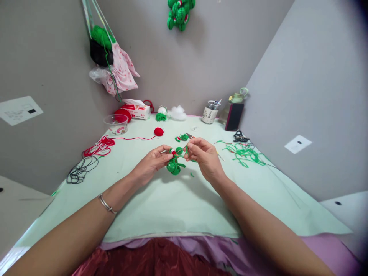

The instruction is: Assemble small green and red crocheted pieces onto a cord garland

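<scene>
Pinched in my left hand [155, 161] is a small green crocheted figure [174, 165] with red and white parts, held just above the table. Close on its right side, my right hand [202, 153] is closed with thumb and fingertips together on green yarn [186, 150] that runs to the figure. Whether a needle or hook is also in those fingertips is too small to make out. Behind the hands lie small green crocheted pieces [182, 137] and scissors [189, 135], partly hidden by my right hand.
Loose green yarn scraps [244, 153] lie to the right, near a phone [235, 117] and a pen can [209, 112]. Red yarn [100, 145], black cord [82, 170] and a plastic tub [116, 124] are at left. A red yarn ball [158, 132] and tissue box [136, 110] stand farther back.
</scene>
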`<state>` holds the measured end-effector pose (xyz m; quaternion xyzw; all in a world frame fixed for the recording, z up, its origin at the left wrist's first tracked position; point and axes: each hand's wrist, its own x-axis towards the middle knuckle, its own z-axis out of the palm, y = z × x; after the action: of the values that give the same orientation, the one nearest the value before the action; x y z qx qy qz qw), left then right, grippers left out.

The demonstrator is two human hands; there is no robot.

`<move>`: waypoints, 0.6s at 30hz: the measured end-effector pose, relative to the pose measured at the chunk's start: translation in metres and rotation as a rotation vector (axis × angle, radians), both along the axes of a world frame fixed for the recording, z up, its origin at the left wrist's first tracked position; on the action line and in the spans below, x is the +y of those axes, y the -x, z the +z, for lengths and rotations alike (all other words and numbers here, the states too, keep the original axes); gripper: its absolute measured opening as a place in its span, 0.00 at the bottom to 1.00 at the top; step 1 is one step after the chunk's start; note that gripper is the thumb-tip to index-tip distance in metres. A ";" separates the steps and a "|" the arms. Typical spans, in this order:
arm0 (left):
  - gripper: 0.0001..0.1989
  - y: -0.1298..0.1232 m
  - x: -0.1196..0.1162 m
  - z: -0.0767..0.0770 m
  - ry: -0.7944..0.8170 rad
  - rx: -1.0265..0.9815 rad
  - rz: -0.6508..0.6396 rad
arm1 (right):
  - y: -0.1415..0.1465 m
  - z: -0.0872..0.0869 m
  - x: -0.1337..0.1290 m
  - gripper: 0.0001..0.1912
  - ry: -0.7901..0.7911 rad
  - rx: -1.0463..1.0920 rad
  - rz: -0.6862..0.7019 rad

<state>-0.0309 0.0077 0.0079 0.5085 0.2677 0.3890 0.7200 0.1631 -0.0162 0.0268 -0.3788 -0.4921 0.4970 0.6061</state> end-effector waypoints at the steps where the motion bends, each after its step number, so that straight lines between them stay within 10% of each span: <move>1: 0.13 0.000 0.000 0.000 0.006 -0.003 0.008 | 0.000 0.000 0.000 0.09 -0.008 -0.014 -0.004; 18: 0.13 -0.002 -0.004 0.004 0.042 -0.051 0.146 | 0.008 -0.005 -0.008 0.06 -0.224 -0.333 -0.185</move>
<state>-0.0289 0.0042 0.0122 0.4623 0.2936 0.4476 0.7069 0.1547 -0.0240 0.0220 -0.4296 -0.6008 0.3122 0.5975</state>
